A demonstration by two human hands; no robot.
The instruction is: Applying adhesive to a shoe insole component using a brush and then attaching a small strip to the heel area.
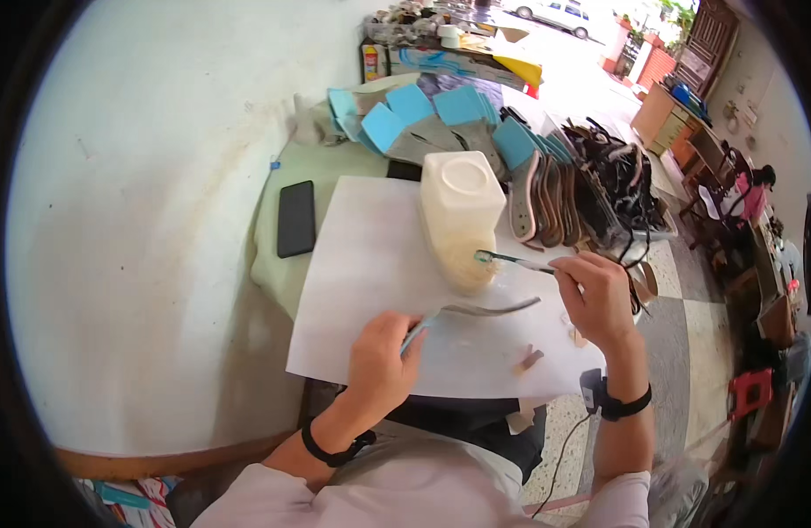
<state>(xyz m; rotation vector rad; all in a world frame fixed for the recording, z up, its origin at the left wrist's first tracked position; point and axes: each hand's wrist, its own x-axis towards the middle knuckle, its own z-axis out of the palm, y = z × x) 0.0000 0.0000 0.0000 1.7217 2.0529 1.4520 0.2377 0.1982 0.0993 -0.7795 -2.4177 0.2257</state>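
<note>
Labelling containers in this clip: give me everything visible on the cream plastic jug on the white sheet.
The cream plastic jug is squarish with rounded corners and looks translucent. It lies tipped toward the person on the white sheet, its recessed round base facing the camera and its opening low at the near end. The bristle end of a brush held in the right hand reaches that opening. Soles are stacked just behind it.

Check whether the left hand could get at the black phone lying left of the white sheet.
Probably yes: the left hand holds a shoe insole on the white sheet, and nothing stands between it and the black phone; it would likely have to put the insole down first.
</note>
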